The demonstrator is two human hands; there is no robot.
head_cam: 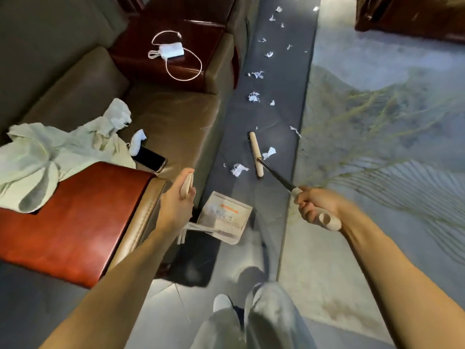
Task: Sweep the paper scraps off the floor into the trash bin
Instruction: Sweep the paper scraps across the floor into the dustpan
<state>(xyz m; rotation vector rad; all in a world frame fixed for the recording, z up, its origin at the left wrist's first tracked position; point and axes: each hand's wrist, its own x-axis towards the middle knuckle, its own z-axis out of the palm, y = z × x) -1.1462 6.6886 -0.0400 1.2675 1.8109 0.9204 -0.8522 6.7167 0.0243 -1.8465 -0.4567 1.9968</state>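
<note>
R hand [315, 205] curled round broom [256, 154] grip; L hand [176, 197] clasping dustpan [224, 217] handle, hands well apart; paper scraps [239, 169] on dark floor strip, ahead of both hands, nearest either side of brush head, rest trailing farther off

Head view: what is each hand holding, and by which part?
Right hand grips the black-shafted, wooden-headed broom by its beige end grip. Left hand grips the grey plastic dustpan by the top of its pale upright handle.
</note>
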